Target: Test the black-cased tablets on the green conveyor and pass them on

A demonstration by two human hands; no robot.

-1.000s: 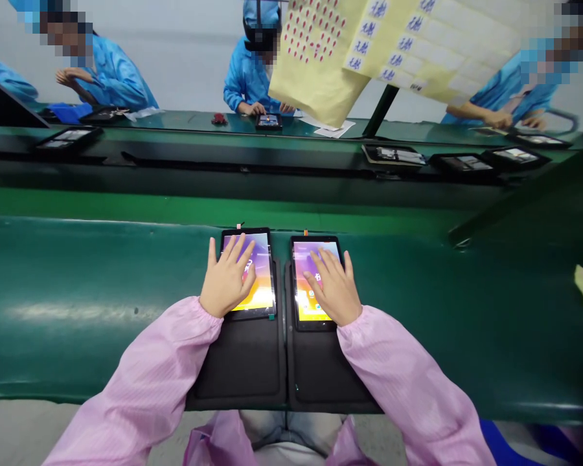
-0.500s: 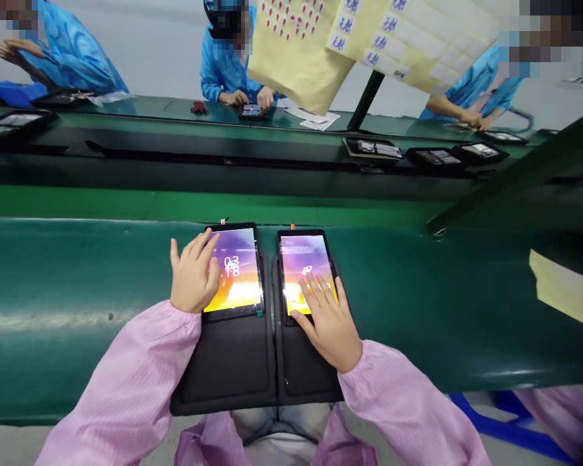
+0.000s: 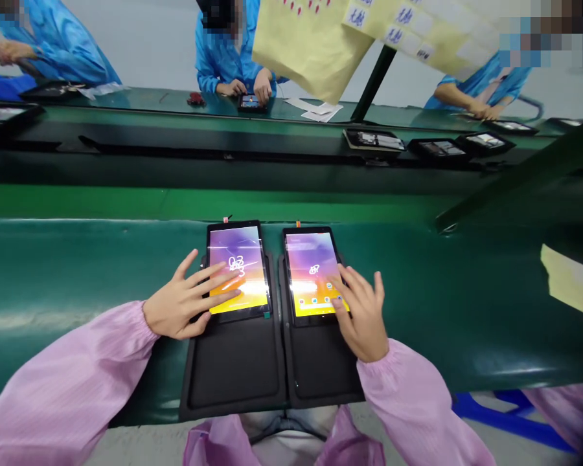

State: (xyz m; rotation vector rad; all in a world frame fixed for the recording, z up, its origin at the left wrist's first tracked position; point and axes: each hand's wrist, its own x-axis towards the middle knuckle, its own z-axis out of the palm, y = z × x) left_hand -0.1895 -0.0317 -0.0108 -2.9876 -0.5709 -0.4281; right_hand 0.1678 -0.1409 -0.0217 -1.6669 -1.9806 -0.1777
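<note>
Two lit tablets lie side by side on black trays. Over the lower left part of the left tablet [image 3: 250, 259] my left hand [image 3: 189, 294] is spread, fingertips over the screen; its lock screen shows clock digits with white scribble lines. My right hand [image 3: 362, 307] is at the right edge of the right tablet [image 3: 304, 252], fingers apart and slightly bent over the screen, which shows app icons along the bottom. I cannot tell whether the fingertips touch the glass. The left tray [image 3: 236, 372] and right tray [image 3: 323, 372] extend toward me below the tablets.
My green bench [image 3: 490, 304] has a yellow paper [image 3: 573, 281] at its right. Across a gap, people in blue work at another bench, where several devices in black trays [image 3: 440, 149] lie. Yellow sheets [image 3: 311, 52] hang above; a green post [image 3: 510, 175] slants at right.
My left hand has moved down and left, its fingers now stretched across the screen. My right hand has shifted right toward the tablet's edge. The right screen now shows app icons more plainly.
</note>
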